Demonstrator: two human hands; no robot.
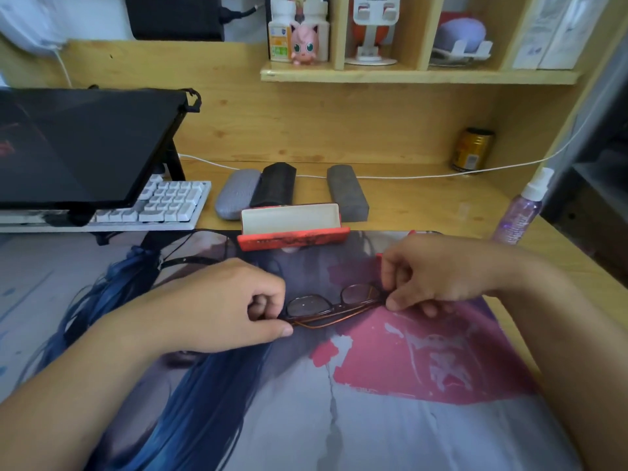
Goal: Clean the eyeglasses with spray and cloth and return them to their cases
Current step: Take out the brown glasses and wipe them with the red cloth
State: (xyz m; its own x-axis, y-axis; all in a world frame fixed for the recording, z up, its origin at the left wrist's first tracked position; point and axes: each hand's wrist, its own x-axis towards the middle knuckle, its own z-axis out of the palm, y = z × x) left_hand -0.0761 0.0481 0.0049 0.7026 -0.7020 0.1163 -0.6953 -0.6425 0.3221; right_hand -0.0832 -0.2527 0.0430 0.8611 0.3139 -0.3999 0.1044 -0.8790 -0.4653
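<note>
Head view: both hands hold a folded pair of eyeglasses low over the printed desk mat at frame centre.

Nearest, the left hand pinches the left end of the frame between thumb and curled fingers, while the right hand pinches the right end the same way. Just beyond them a red case lies open, its pale inside empty, so this pair looks about ready to go in. Farther back three closed cases sit in a row on the wooden desk. The spray bottle stands at the right edge. No cloth is visible, and I cannot tell whether the lenses have been wiped.
</note>
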